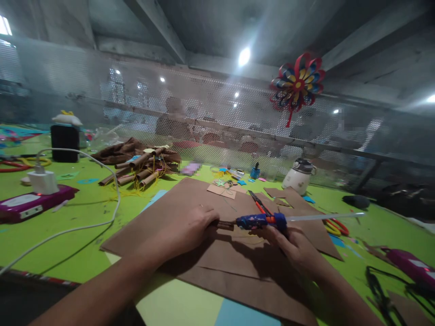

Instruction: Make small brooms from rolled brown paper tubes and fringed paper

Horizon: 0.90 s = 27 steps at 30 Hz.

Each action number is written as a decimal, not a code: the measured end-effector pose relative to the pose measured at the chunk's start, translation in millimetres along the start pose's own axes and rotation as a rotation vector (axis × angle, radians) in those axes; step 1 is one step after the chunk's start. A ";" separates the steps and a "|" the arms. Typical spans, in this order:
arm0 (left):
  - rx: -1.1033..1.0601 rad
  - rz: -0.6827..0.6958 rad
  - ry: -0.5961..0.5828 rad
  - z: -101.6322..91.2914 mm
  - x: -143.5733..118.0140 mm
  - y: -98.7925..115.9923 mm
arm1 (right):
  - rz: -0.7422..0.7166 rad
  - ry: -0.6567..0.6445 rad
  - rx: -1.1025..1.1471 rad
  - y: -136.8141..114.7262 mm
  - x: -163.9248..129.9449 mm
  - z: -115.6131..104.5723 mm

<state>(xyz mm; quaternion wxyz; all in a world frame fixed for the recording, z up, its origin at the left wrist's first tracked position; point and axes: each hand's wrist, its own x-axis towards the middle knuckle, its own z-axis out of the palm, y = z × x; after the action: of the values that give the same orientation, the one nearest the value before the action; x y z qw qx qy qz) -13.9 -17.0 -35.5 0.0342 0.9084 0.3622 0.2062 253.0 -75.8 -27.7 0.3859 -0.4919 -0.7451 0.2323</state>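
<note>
My right hand (288,242) is closed around a blue hot glue gun (253,221), with a long clear glue stick (326,217) jutting from its back end. The gun's nozzle points left and meets, or nearly meets, a small brown paper roll (224,225). That roll is pinched in my left hand (197,226), whose fingers hide its other end. Beneath both hands lie large brown paper sheets (146,226). A utility knife (260,203) with orange and black parts rests on the paper just beyond the glue gun.
Brown paper rolls with yellow string (149,167) are piled at back left. A white charger (42,182) sits on a purple power strip (64,194), its cable (115,213) curving over the green table (84,231). Scissors (336,227) and a white jug (298,176) stand right.
</note>
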 end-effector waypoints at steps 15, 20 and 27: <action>0.031 0.016 0.040 -2.6 0.1 -2.2 | 0.011 0.006 -0.018 5.2 -0.8 -6.0; 0.051 0.019 0.032 -2.6 0.5 -0.2 | 0.024 -0.025 0.011 1.9 -1.4 -4.9; 0.033 0.019 0.042 -4.0 -0.5 1.8 | 0.025 -0.048 0.033 1.6 0.0 -2.8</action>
<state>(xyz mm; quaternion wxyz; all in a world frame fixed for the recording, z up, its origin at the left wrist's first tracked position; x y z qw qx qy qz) -14.7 -19.0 -31.7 0.0096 0.9077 0.3574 0.2198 256.2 -75.3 -27.1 0.3730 -0.4889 -0.7440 0.2613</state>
